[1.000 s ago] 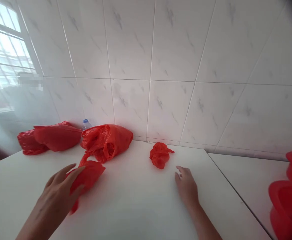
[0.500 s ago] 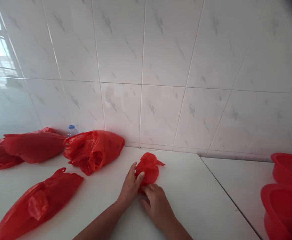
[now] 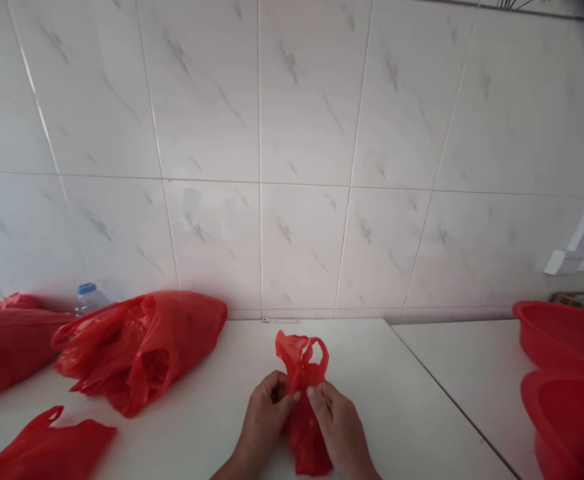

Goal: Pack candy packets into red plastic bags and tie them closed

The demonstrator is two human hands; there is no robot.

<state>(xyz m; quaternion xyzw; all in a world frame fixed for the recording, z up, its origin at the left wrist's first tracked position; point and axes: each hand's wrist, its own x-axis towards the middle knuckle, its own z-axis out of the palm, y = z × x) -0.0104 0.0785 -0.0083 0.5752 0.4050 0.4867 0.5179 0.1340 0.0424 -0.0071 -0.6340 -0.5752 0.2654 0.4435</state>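
Note:
A small red plastic bag lies between my two hands, its loop handles pointing toward the wall. My left hand is closed on the bag's left side, thumb and fingers pinching the plastic below the handles. On the other side, my right hand has its thumb and fingers closed against the bag's right edge. Whatever is inside the bag is hidden by the red plastic.
A large crumpled red bag lies by the wall, with a blue-capped plastic bottle behind it. More red bags lie at left. Red basins stand at right, past a seam in the white tabletop.
The view has turned to the right. The bag has come nearer to me and now lies stretched lengthwise, handles showing. My hands have moved to either side of it.

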